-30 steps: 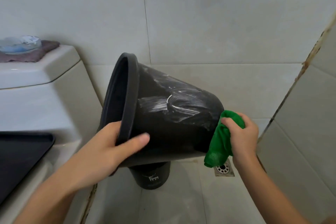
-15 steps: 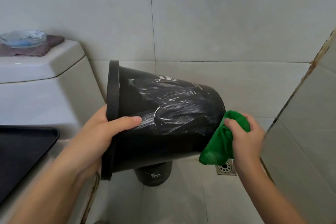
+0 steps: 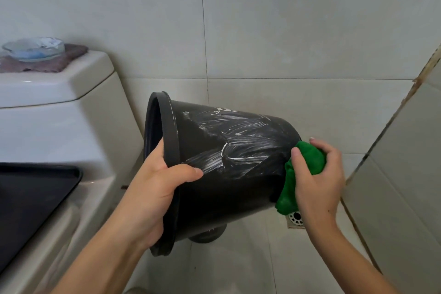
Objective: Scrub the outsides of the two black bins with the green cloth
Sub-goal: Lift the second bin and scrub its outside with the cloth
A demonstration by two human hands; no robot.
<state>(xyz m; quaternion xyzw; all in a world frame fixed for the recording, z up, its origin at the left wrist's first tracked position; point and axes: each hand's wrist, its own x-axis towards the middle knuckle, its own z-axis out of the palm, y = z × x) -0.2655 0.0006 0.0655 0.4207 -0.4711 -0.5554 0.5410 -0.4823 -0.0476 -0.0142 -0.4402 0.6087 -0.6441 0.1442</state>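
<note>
I hold a black bin (image 3: 229,174) on its side in mid-air, mouth to the left, base to the right. White soapy streaks cover its upper wall. My left hand (image 3: 152,188) grips its rim, thumb on the outside wall. My right hand (image 3: 317,176) clutches the bunched green cloth (image 3: 307,162) and presses it against the bin's base. A second black bin (image 3: 207,236) stands on the floor below, almost wholly hidden by the held one.
A white toilet tank (image 3: 55,107) stands at the left, with a glass dish (image 3: 33,49) on a brown cloth on its lid. A black tray (image 3: 31,203) lies at the lower left. A floor drain (image 3: 296,218) shows under the cloth. Tiled walls close in behind and at the right.
The bin has swung so its mouth faces more to the left and its streaked side has turned up. My right hand with the cloth stays at the base, shifted slightly.
</note>
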